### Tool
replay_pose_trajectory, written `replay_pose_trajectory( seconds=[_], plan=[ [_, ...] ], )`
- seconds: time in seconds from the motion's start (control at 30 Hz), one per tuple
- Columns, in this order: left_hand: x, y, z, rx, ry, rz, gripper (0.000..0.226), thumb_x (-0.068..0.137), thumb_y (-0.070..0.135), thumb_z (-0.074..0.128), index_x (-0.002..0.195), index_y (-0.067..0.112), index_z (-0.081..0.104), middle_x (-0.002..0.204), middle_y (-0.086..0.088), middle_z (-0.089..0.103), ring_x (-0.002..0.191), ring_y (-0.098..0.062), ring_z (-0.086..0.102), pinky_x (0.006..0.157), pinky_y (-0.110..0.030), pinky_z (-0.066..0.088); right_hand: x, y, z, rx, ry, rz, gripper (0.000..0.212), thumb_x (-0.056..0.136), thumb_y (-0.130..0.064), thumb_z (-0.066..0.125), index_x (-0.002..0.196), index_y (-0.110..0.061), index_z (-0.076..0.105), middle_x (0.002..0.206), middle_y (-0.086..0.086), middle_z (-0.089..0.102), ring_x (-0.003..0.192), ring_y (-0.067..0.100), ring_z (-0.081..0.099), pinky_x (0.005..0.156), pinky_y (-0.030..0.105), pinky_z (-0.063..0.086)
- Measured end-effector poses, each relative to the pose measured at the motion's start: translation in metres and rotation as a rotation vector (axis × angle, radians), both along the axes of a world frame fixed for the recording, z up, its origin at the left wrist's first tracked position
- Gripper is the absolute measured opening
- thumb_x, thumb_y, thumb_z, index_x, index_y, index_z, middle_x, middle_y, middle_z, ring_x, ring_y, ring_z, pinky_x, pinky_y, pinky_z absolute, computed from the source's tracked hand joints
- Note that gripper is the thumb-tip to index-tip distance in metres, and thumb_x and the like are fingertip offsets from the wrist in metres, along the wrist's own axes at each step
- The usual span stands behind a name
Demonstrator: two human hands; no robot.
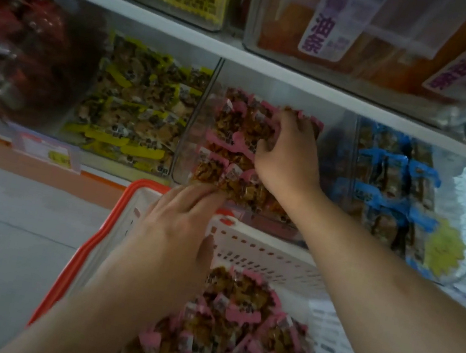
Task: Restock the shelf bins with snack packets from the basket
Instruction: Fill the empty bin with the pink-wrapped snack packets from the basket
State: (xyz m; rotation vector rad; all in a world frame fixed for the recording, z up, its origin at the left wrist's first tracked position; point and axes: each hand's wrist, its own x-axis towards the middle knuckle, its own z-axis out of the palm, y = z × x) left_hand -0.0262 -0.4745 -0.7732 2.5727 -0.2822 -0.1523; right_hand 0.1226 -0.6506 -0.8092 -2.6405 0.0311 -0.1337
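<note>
Many packets left: the basket (pixel 259 249) at 6 o'clock holds a deep heap of pink-edged snack packets (pixel 232 332), so by my judgement the restock is only partly done.
Head view, bin in work: the clear middle bin (pixel 194 126) at 12 o'clock already carries a fair layer of pink packets (pixel 233 132), with room showing at its back wall.
Left hand: the left hand (pixel 177 222) reaches over the basket's far rim to the bin's front edge; its fingers (pixel 206 196) lie fairly straight against the front packets, and whether they pinch one I cannot tell.
Right hand: the right hand (pixel 289 152) is inside the bin at 1 o'clock, fingers (pixel 267 148) curled down onto the packets, seemingly gripping or tucking them.
Neighbours: a bin of yellow-edged packets (pixel 133 115) at 10 o'clock and blue-edged packets (pixel 392 185) at 2 o'clock look well filled.
Materials: packets are small, flat, glossy film with brown contents and a coloured seal strip; bins are rigid transparent plastic with rounded corners; the basket is white perforated plastic with a red rim (pixel 82 249).
Left to do: move the remaining heap across.
</note>
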Motion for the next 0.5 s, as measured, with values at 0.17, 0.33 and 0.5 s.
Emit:
replay_pose_trajectory(
  seconds=[0.17, 0.33, 0.5],
  plan=[
    [-0.002, 0.021, 0.022, -0.073, -0.027, 0.172, 0.043, 0.096, 0.016, 0.063, 0.138, 0.023, 0.059, 0.141, 0.008, 0.053, 0.122, -0.018, 0.056, 0.094, -0.029, 0.048, -0.093, -0.009, 0.044, 0.211, -0.084, 0.158, 0.018, 0.096, -0.005, 0.061, 0.107, -0.019, 0.058, 0.096, -0.005, 0.056, 0.082, 0.008, 0.057, 0.069, 0.027, 0.050],
    [-0.011, 0.052, 0.022, -0.009, 0.101, 0.379, 0.053, 0.096, 0.017, 0.060, 0.146, 0.018, 0.042, 0.145, -0.009, 0.042, 0.132, -0.034, 0.046, 0.102, -0.051, 0.046, -0.188, -0.017, 0.018, 0.012, 0.403, 0.285, 0.018, 0.094, -0.011, 0.059, 0.088, -0.027, 0.054, 0.093, -0.010, 0.059, 0.090, 0.010, 0.058, 0.072, 0.027, 0.049],
    [-0.024, 0.067, -0.002, 0.076, 0.468, 0.414, 0.045, 0.097, 0.005, 0.052, 0.138, 0.003, 0.034, 0.112, -0.022, 0.055, 0.096, -0.040, 0.058, 0.078, -0.044, 0.045, -0.208, -0.023, -0.073, -0.118, 0.775, 0.190, 0.069, 0.101, -0.023, 0.057, 0.165, -0.028, 0.029, 0.170, -0.002, 0.031, 0.156, 0.021, 0.031, 0.128, 0.039, 0.028]
  ],
)
